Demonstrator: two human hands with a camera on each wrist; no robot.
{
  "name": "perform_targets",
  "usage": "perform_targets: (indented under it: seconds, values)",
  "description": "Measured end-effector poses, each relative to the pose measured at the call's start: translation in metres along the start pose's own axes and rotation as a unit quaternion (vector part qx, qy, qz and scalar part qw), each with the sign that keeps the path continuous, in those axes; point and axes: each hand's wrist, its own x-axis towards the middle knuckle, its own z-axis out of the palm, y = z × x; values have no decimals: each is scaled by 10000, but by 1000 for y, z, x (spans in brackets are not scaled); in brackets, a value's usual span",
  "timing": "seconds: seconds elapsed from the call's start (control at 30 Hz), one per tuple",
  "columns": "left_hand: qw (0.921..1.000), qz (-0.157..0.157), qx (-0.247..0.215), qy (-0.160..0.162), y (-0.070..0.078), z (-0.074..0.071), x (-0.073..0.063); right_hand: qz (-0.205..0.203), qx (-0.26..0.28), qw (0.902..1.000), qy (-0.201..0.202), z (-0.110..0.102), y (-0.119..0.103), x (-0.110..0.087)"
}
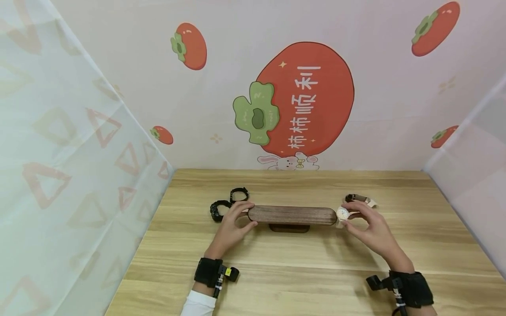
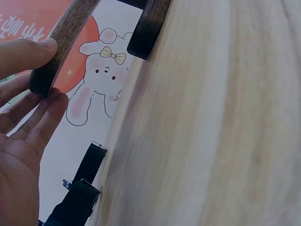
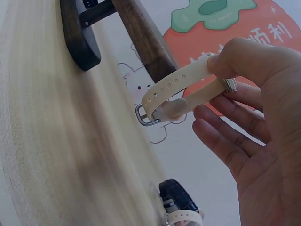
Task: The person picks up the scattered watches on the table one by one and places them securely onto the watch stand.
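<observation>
On the desk (image 1: 292,281), the wooden stand (image 1: 292,215) is pinched at its 9 o'clock end by the left grip (image 1: 232,226) — while a white watch (image 1: 342,213), at its 3 o'clock end, is pinched by the right grip (image 1: 373,228).

Your right hand (image 3: 280,117) pinches a pale watch (image 3: 176,84), your thumb above and your fingers beneath; its looped band ends in a metal buckle (image 3: 138,112) out past your fingertips. Just beyond your thumb is the end of a wooden bar (image 3: 148,42), perhaps touching the watch; you can't quite tell. Farther from your hand stands the dark base (image 3: 77,40). Below your fingers are a black strap (image 3: 178,194) and a cream strap (image 3: 184,216).
</observation>
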Motion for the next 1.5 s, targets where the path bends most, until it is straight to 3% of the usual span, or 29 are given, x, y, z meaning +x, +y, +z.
perform_targets:
  seconds: [1.1, 1.5]
  values:
    - [9999, 42, -74, 60, -3, 2, -1, 602, 52, 9978, -282, 15, 6, 2]
    - [10000, -47, -21, 41, 0, 1, 0, 399, -145, 9987, -276, 20, 5, 4]
